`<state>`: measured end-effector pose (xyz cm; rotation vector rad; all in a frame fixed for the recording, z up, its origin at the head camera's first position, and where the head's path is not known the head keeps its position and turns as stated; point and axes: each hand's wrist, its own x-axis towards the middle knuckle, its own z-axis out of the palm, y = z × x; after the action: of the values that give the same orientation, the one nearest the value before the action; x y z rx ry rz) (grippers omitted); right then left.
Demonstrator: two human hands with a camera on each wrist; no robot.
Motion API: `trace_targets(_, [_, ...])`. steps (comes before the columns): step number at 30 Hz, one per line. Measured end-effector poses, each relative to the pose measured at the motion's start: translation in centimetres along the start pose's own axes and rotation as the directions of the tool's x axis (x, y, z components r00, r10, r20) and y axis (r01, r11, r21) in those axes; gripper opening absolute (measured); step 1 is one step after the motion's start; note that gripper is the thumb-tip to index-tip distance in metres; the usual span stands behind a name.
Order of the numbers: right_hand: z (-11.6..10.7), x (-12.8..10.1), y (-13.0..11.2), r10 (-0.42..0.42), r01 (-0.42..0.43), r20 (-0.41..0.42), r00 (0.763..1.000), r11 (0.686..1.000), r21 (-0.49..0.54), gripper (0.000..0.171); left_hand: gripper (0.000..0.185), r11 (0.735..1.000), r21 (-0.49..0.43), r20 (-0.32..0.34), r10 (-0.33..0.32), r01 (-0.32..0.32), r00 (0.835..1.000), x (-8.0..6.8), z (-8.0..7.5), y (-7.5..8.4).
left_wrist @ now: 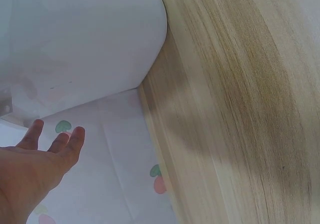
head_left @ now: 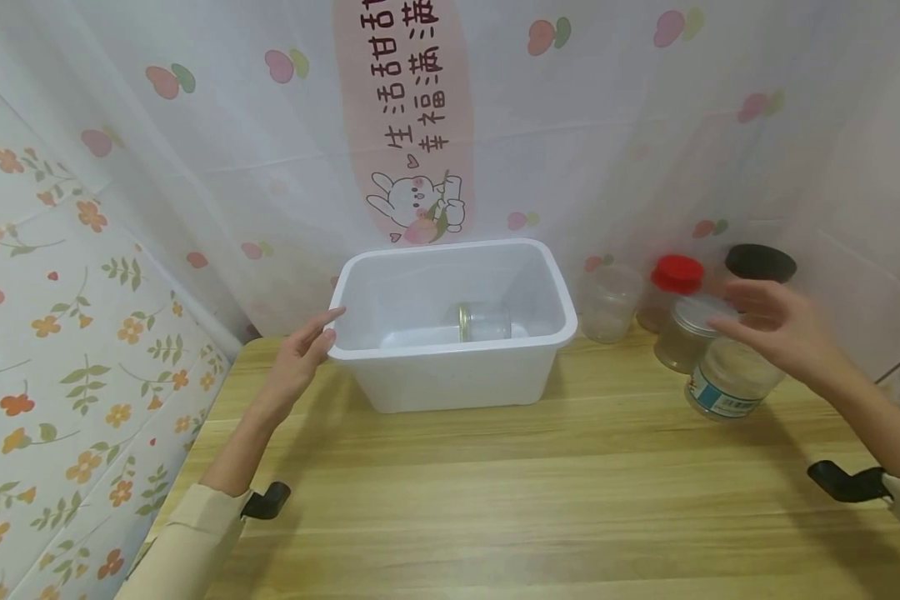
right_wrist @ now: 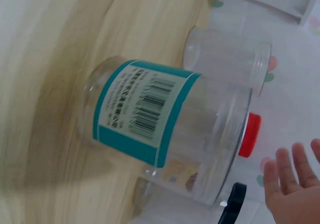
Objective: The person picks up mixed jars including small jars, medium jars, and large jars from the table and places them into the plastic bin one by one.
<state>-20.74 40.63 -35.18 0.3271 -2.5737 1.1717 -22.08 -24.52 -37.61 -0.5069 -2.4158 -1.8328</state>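
Wooden table [head_left: 495, 500]: labelled jar [head_left: 727, 379] upright, right hand [head_left: 776, 329] hovering above.

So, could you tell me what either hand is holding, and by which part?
Nothing is held: the left hand touches the white bin rim; the right hand hovers open above the jars.

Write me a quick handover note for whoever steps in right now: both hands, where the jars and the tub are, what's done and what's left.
Left hand: open, fingertips at the left rim of the white tub.
Right hand: open, hovering over the teal-label jar, holding nothing.
Done: one small glass jar lies on its side inside the tub.
Left: on the wooden table, right of the tub, stand the lidless clear jar, red-lid jar, black-lid jar, another clear jar and the teal-label jar.
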Motion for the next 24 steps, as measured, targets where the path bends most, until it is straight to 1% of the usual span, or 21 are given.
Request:
trace_targets(2, [-0.2,-0.3,0.1,0.033,-0.033,0.008,0.999,0.999,-0.019,0.064,0.047,1.0,-0.002,0.0,0.001,-0.001,1.0,0.0,0.0,0.0])
trace_targets(5, [-0.4,-0.6,0.5,0.062,-0.062,0.028,0.998,0.998,-0.033,0.07,0.047,1.0,0.0,0.0,0.003,-0.003,1.0,0.0,0.0,-0.1])
trace_targets(11, [-0.7,-1.1,1.1,0.093,-0.089,0.06,0.994,0.994,-0.065,0.076,0.047,1.0,-0.002,0.006,0.007,-0.007,1.0,0.0,-0.1,-0.2])
trace_targets(14, [-0.8,-1.4,1.3,0.107,-0.102,0.089,0.99,0.993,-0.058,0.083,0.047,1.0,-0.005,0.01,0.009,-0.009,1.0,0.1,-0.1,-0.3])
trace_targets(16, [-0.8,-1.7,1.5,0.122,-0.118,0.111,0.986,0.992,-0.044,0.091,0.047,1.0,-0.005,0.011,0.014,-0.014,1.0,0.1,-0.1,-0.4])
trace_targets(21, [-0.6,-2.6,2.0,0.165,-0.159,0.139,0.977,0.986,-0.049,0.108,0.047,1.0,-0.005,0.01,0.022,-0.022,1.0,0.1,-0.1,-0.4])
trace_targets(24, [-0.6,-2.9,2.4,0.185,-0.179,0.165,0.969,0.983,-0.047,0.111,0.048,1.0,-0.009,0.009,0.018,-0.018,1.0,0.1,-0.1,-0.3])
